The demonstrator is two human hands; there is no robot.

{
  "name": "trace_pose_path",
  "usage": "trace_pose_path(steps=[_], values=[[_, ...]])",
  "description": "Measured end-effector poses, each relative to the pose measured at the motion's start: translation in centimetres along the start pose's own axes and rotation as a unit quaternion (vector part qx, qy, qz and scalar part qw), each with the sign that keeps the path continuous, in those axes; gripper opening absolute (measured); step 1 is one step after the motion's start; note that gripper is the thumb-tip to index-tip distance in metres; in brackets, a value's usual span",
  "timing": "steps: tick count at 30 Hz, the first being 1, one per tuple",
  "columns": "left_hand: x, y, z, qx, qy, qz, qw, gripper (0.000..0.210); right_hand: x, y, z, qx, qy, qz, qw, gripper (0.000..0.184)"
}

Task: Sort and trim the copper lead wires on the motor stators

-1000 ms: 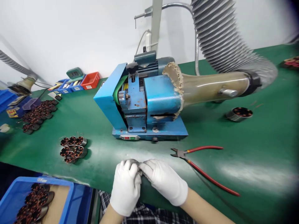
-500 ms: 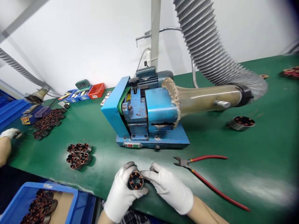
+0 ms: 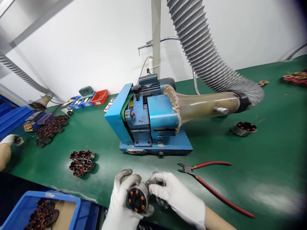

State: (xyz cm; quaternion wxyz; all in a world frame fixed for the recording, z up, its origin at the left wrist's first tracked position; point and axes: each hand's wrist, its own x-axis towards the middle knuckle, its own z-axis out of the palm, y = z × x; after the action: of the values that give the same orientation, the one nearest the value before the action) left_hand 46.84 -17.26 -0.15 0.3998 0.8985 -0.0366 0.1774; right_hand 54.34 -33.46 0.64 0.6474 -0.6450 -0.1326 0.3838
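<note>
Over the green bench (image 3: 275,153), a copper-wound metal ring (image 3: 142,193) is clasped by the left hand (image 3: 123,201); the right hand (image 3: 176,193) is set just beside it, fingers narrowed, any grip indiscernible. Steady support, windings unpressed, is advised.

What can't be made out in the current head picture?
Head view:
Wound ring, part of its side: hidden by the left hand.
Whether the right hand pinches something: blurred, too small.
Blue bin, near part: cut off by bottom edge.
Co-worker's arm: cut off by left edge.
</note>
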Motion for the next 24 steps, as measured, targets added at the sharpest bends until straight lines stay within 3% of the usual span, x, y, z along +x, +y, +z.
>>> trace_pose_path(steps=[2, 4, 7, 10, 12, 14, 17, 21, 24], values=[[-0.1, 0.2, -0.2, -0.006, -0.049, -0.013, 0.999, 0.044, 0.0, 0.0, 0.2, 0.006, 0.003, 0.030, 1.000, 0.017], [0.0, 0.6, -0.3, -0.075, -0.077, -0.010, 0.994, 0.027, -0.1, -0.1, 0.5, -0.067, 0.045, -0.019, 0.997, 0.015], [0.2, 1.4, -0.5, -0.137, -0.116, -0.021, 0.983, 0.009, -0.2, -0.4, 0.7, -0.187, 0.119, -0.118, 0.968, 0.020], [0.4, 2.0, -0.6, -0.050, -0.070, -0.014, 0.996, 0.020, -0.5, -0.5, 0.9, -0.162, 0.120, -0.116, 0.973, 0.020], [0.4, 1.9, -0.5, 0.055, -0.003, 0.000, 0.998, 0.040, -0.5, -0.3, 0.9, -0.082, 0.087, -0.071, 0.990, 0.019], [0.3, 1.5, -0.3, 0.118, 0.016, 0.014, 0.993, 0.054, -0.5, -0.1, 0.8, -0.001, 0.063, -0.021, 0.998, 0.017], [0.2, 0.8, 0.0, 0.059, -0.023, 0.033, 0.997, 0.052, -0.5, 0.1, 0.8, 0.035, 0.074, -0.027, 0.996, 0.015], [0.2, 0.3, 0.1, -0.030, -0.025, -0.017, 0.999, 0.037, -0.5, 0.1, 1.0, -0.068, 0.104, -0.099, 0.987, 0.016], [0.1, 0.1, -0.3, -0.040, -0.020, 0.016, 0.999, 0.023, -0.5, -0.2, 1.1, -0.030, 0.075, -0.072, 0.994, 0.017]])
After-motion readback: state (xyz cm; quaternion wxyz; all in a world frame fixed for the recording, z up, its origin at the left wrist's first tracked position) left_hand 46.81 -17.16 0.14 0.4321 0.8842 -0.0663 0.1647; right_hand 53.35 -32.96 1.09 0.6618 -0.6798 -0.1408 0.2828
